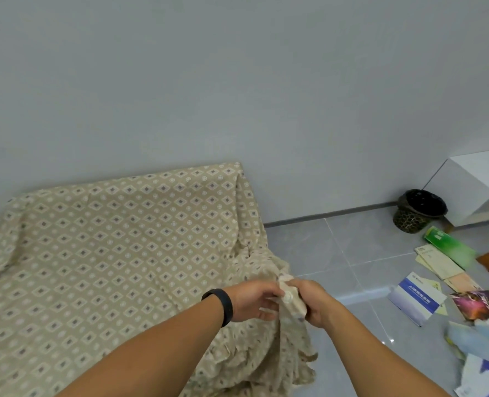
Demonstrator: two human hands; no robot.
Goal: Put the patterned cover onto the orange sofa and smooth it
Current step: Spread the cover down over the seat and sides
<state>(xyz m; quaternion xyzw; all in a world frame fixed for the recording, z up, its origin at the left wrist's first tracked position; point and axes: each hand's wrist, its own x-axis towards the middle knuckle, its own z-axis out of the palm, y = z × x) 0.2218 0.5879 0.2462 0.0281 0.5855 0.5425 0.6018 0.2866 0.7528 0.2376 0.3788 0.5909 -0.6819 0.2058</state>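
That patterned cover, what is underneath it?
The patterned cover drapes a sofa-shaped form, back and seat. The sofa itself is fully hidden. Both hands grip a bunched corner.

Patterned cover (pixel 100 253) draped over sofa, against wall (pixel 237 81). Wastebasket (pixel 419 211) right of sofa, by wall, beside cabinet (pixel 472 187). Scattered papers (pixel 437 285) on floor (pixel 337 253) before wastebasket.

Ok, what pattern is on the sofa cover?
Beige cover with small grey diamonds and pale circles; head view.
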